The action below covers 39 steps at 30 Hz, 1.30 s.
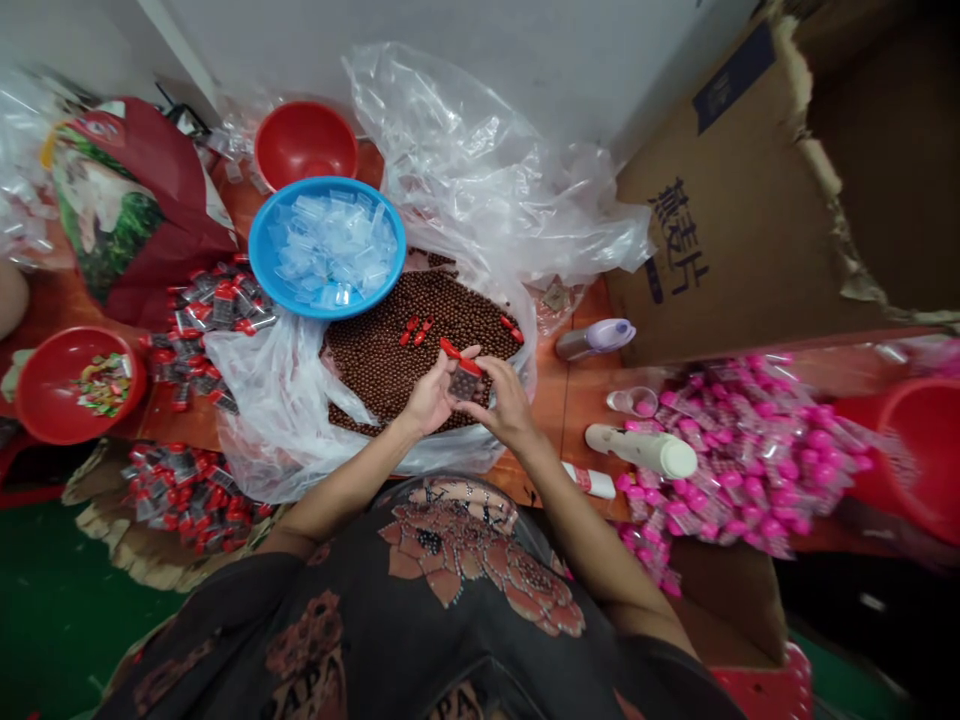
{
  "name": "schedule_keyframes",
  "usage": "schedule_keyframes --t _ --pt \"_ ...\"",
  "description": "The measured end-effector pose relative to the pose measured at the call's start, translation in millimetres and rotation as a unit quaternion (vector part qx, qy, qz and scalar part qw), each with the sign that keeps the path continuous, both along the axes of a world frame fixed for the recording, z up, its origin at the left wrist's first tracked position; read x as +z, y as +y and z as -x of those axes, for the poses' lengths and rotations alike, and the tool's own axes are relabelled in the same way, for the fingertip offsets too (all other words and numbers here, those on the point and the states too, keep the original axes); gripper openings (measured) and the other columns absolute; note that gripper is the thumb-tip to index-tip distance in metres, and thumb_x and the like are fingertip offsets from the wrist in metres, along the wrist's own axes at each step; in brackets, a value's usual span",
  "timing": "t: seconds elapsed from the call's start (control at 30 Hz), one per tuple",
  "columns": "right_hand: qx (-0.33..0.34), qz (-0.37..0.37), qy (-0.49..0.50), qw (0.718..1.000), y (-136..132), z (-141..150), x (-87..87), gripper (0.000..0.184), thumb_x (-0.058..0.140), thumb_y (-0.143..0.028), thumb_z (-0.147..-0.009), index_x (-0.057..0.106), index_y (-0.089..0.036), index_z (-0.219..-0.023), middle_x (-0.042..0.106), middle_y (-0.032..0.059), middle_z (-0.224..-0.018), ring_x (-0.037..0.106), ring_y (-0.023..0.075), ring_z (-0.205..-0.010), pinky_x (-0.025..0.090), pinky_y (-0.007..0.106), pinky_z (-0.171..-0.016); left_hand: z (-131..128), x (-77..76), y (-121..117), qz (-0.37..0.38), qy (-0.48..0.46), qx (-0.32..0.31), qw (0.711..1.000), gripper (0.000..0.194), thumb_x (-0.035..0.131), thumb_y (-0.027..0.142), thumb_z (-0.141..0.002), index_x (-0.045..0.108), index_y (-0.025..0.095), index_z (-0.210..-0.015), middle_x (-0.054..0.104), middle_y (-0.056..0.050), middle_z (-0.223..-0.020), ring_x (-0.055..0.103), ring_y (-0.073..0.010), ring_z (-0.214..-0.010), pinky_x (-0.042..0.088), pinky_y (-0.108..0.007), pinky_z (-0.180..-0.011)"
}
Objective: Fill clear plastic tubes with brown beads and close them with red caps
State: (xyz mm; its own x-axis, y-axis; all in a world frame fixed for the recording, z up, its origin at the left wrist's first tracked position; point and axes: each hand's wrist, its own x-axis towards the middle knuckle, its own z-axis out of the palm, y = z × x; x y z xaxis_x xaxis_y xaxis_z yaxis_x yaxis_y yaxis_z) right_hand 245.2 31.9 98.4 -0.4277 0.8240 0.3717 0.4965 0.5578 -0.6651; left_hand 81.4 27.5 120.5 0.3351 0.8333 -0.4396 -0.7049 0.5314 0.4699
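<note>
My left hand [433,392] and my right hand [504,398] meet over a heap of small brown beads [390,345] lying in a clear plastic bag. Both pinch one small clear vial [465,381] filled with brown beads. A red cap [470,366] sits at the vial's top under my right fingers, and a second red cap [450,348] shows at my left fingertips. Loose red caps [417,331] lie on the beads just beyond my hands.
A blue bowl [263,262] of empty clear vials stands behind the beads, with a red bowl [305,141] further back. Red-capped filled vials [214,310] pile at left. Pink-capped vials [739,455] heap at right beside a white bottle [643,449] and a cardboard box [720,210].
</note>
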Motion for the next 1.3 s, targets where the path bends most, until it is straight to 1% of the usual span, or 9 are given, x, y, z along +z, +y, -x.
schedule_keyframes --t 0.23,0.43,0.67,0.8,0.97,1.07,1.13,1.2,1.3 --pt "0.038 -0.021 -0.05 0.998 -7 -3 0.6 0.07 0.064 -0.04 -0.086 0.029 -0.029 -0.146 0.046 0.0131 -0.138 0.046 0.0294 -0.128 0.044 0.052 -0.104 2 3.7 6 0.043 0.012 -0.019 0.999 0.041 0.049 0.043 -0.093 0.068 0.013 -0.113 0.073 -0.01 -0.094 0.068 -0.0189 -0.078 0.055 -0.031 -0.072" --pt "-0.02 -0.012 -0.039 0.999 -15 5 0.4 0.088 0.067 -0.044 -0.081 0.017 -0.021 -0.15 0.043 0.0163 -0.138 0.043 0.0308 -0.13 0.041 0.053 -0.106 0 -0.7 2 0.026 0.079 -0.041 0.996 0.038 0.055 0.043 -0.088 0.066 0.016 -0.111 0.07 -0.005 -0.075 0.063 -0.0145 -0.058 0.052 -0.027 -0.057" --pt "0.027 -0.01 -0.142 0.989 -10 9 6.2 0.073 0.061 -0.049 -0.083 0.033 -0.017 -0.143 0.051 0.017 -0.134 0.048 0.033 -0.124 0.039 0.05 -0.102 -7 -11.2 -8 0.042 0.172 -0.002 0.984 0.04 0.056 0.053 -0.085 0.067 0.015 -0.093 0.063 -0.002 -0.061 0.056 -0.0124 -0.048 0.046 -0.025 -0.049" --pt "0.044 -0.027 -0.156 0.986 -8 18 -3.3 0.066 0.061 -0.051 -0.082 0.044 -0.013 -0.133 0.058 0.0185 -0.124 0.053 0.0327 -0.114 0.04 0.047 -0.096 -1 -20.8 -13 0.032 0.175 0.006 0.984 0.038 0.056 0.047 -0.084 0.066 0.017 -0.107 0.055 0.002 -0.054 0.048 -0.0096 -0.042 0.037 -0.021 -0.042" --pt "0.082 0.021 -0.173 0.981 -11 42 -19.9 0.06 0.061 -0.05 -0.082 0.05 -0.014 -0.129 0.061 0.0179 -0.119 0.055 0.0321 -0.112 0.039 0.046 -0.096 12 -37.3 -25 0.055 0.194 0.023 0.979 0.038 0.054 0.044 -0.085 0.058 0.02 -0.113 0.049 0.006 -0.051 0.043 -0.0086 -0.039 0.032 -0.019 -0.041" --pt "0.104 0.069 -0.171 0.977 -14 62 -34.3 0.074 0.062 -0.048 -0.083 0.035 -0.014 -0.144 0.052 0.0192 -0.136 0.047 0.0312 -0.127 0.038 0.046 -0.101 39 -47.0 -26 0.042 0.255 0.065 0.964 0.035 0.053 0.047 -0.086 0.056 0.02 -0.107 0.054 0.004 -0.059 0.049 -0.0098 -0.045 0.038 -0.021 -0.045" --pt "0.11 0.107 -0.178 0.972 -12 74 -47.6 0.082 0.061 -0.047 -0.085 0.022 -0.016 -0.15 0.041 0.0195 -0.147 0.04 0.0301 -0.135 0.039 0.047 -0.103 76 -49.9 -19 0.01 0.347 0.116 0.931 0.035 0.051 0.051 -0.088 0.054 0.02 -0.103 0.059 0.001 -0.068 0.053 -0.0101 -0.051 0.043 -0.021 -0.05" --pt "0.093 0.138 -0.181 0.969 -6 85 -63.5 0.078 0.06 -0.043 -0.087 0.023 -0.018 -0.151 0.038 0.0187 -0.149 0.038 0.029 -0.137 0.041 0.046 -0.104 129 -46.9 -5 -0.013 0.456 0.178 0.872 0.038 0.047 0.056 -0.09 0.051 0.02 -0.1 0.061 0.0 -0.077 0.055 -0.0098 -0.056 0.045 -0.022 -0.055" --pt "0.034 0.172 -0.164 0.971 15 98 -86.9 0.059 0.053 -0.033 -0.09 0.037 -0.019 -0.145 0.047 0.0161 -0.138 0.048 0.0266 -0.129 0.043 0.042 -0.105 226 -28.5 23 -0.02 0.603 0.269 0.751 0.042 0.041 0.059 -0.092 0.049 0.019 -0.097 0.06 -0.002 -0.085 0.056 -0.0109 -0.064 0.047 -0.023 -0.063"
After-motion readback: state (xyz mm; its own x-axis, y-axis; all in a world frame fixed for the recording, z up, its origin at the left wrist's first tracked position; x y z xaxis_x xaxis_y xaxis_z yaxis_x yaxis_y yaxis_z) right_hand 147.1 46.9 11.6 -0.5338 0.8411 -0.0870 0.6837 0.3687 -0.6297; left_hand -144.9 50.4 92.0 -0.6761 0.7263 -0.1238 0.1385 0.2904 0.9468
